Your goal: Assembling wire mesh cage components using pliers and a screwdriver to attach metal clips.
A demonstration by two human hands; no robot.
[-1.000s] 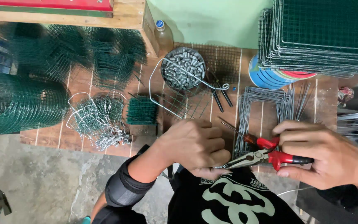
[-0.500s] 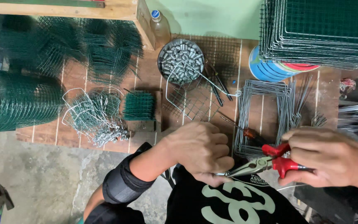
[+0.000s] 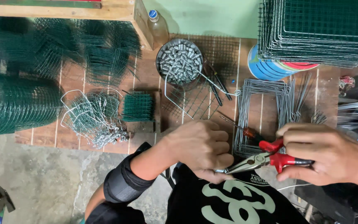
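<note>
A: What do the hands hold?
B: The right hand [image 3: 332, 155] grips the red pliers [image 3: 266, 159] at the desk's [image 3: 146, 79] near edge; the left hand [image 3: 199, 147] is curled, pinching a small metal piece [image 3: 219, 170] at the plier tips.
A: Behind them?
B: Wire frames [image 3: 266, 112] and a tin of clips [image 3: 180, 62].

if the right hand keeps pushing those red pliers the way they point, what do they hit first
Most likely the left hand: the red-handled pliers in the right hand point left, their tips right at its fingers, though depth there is hard to judge.
</note>
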